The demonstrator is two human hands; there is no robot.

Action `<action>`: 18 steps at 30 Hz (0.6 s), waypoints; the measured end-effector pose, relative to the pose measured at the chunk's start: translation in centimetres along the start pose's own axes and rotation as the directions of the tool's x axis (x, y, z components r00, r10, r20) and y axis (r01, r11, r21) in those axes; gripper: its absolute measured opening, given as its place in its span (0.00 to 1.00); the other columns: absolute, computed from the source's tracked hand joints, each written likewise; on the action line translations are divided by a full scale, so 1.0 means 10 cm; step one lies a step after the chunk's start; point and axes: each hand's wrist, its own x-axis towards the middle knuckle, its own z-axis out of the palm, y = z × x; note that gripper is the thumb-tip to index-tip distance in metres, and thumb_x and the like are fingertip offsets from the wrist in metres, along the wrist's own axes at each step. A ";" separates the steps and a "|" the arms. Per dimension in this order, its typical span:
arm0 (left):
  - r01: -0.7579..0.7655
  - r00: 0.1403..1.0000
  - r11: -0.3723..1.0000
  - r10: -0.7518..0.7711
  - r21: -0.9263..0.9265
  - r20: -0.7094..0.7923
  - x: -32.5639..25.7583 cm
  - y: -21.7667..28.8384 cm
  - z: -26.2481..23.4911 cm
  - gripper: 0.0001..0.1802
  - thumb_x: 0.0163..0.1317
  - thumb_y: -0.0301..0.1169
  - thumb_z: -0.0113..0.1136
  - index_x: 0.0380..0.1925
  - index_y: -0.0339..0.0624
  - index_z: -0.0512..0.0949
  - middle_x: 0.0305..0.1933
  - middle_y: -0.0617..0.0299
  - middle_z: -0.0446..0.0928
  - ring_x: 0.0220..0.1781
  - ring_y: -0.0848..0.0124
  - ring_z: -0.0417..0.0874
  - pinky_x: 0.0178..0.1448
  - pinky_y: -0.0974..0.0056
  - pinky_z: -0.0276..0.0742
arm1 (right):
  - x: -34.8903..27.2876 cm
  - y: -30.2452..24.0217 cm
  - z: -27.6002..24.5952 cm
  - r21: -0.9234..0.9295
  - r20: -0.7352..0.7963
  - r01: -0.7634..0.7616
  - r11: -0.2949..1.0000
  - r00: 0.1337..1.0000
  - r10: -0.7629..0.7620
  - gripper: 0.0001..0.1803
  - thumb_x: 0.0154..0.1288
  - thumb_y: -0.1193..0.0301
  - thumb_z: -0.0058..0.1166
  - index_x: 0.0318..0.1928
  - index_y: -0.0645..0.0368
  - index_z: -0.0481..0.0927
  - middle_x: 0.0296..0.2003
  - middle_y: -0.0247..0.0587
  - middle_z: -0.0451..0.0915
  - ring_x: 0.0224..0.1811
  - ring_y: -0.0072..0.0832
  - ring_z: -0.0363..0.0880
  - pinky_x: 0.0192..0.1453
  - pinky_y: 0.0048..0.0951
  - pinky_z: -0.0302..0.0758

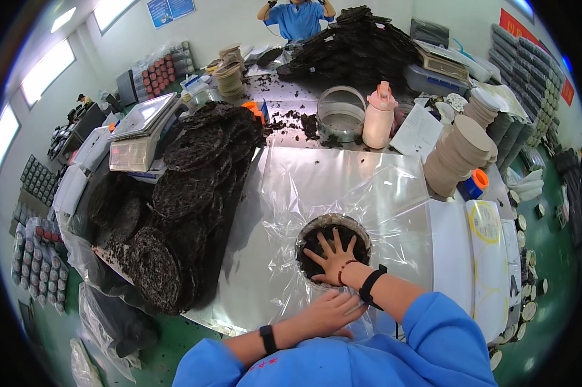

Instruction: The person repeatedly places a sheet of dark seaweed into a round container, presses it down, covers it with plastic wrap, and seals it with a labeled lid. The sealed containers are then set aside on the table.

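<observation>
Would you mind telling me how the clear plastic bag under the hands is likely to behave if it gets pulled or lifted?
The clear plastic bag looks thin and wrinkled, so it would probably be floppy and light. Its glossy surface suggests it may slide on the table. With the right hand pressing the dark round cake and the left hand on its edge, it seems pinned.

A round, flat cake of dark dried material [333, 248] lies on the metal table, set inside a shallow ring with a pale rim, near the table's front edge and right of centre. Its surface is black-brown, rough and fibrous. A clear plastic bag [316, 187] is wrapped loosely around it, crinkled and glossy, its open sheet spreading back and to the left across the tabletop, with the near end bunched just in front of the cake.
</observation>
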 end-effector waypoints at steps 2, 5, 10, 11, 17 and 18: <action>-0.118 0.993 0.968 0.119 0.223 0.008 0.15 0.01 0.18 0.18 0.54 0.36 0.59 0.45 0.43 0.78 0.40 0.65 0.72 0.43 0.72 0.74 0.43 0.68 0.67 | 0.00 0.01 -0.01 -0.001 -0.005 -0.002 1.000 1.000 0.002 0.42 0.64 0.36 0.42 0.74 0.23 0.44 0.77 0.43 0.31 0.76 0.60 0.22 0.62 0.85 0.35; -0.210 0.977 0.975 0.208 0.072 0.041 0.19 0.09 0.30 0.12 0.52 0.31 0.56 0.38 0.42 0.79 0.36 0.64 0.73 0.38 0.72 0.75 0.40 0.68 0.68 | 0.02 0.00 0.01 -0.004 -0.016 0.002 1.000 1.000 -0.002 0.42 0.63 0.35 0.42 0.74 0.22 0.44 0.77 0.43 0.31 0.76 0.61 0.23 0.62 0.85 0.35; -0.129 0.991 0.984 0.125 -0.123 -0.043 0.14 0.10 0.54 0.18 0.55 0.32 0.56 0.46 0.38 0.76 0.43 0.58 0.75 0.40 0.66 0.78 0.44 0.64 0.74 | 0.06 -0.02 0.03 -0.008 -0.026 0.033 0.999 0.999 -0.033 0.42 0.63 0.34 0.41 0.74 0.23 0.46 0.77 0.44 0.30 0.76 0.63 0.22 0.61 0.86 0.33; -0.097 0.995 0.984 0.091 -0.151 -0.047 0.09 0.15 0.62 0.21 0.56 0.33 0.56 0.50 0.38 0.74 0.46 0.56 0.75 0.42 0.65 0.79 0.46 0.63 0.75 | 0.04 -0.02 0.04 -0.003 -0.033 0.041 0.999 0.999 -0.041 0.42 0.63 0.34 0.41 0.74 0.24 0.47 0.77 0.45 0.30 0.76 0.63 0.22 0.61 0.86 0.33; 0.343 0.901 0.903 -0.394 -0.261 -0.181 -0.52 -0.09 -0.39 0.17 0.61 0.33 0.56 0.49 0.44 0.78 0.47 0.55 0.79 0.47 0.59 0.81 0.49 0.58 0.77 | 0.00 0.00 -0.04 -0.006 0.022 0.000 1.000 1.000 0.000 0.43 0.62 0.36 0.44 0.75 0.27 0.46 0.77 0.46 0.30 0.76 0.64 0.24 0.63 0.83 0.36; 0.519 0.728 0.827 -0.560 -0.217 -0.395 -0.78 -0.22 -0.47 0.12 0.57 0.32 0.58 0.41 0.46 0.81 0.38 0.57 0.81 0.45 0.57 0.81 0.48 0.57 0.77 | -0.01 -0.01 -0.03 -0.022 0.008 0.009 1.000 1.000 -0.009 0.43 0.62 0.37 0.46 0.75 0.27 0.46 0.77 0.47 0.30 0.76 0.64 0.25 0.63 0.83 0.37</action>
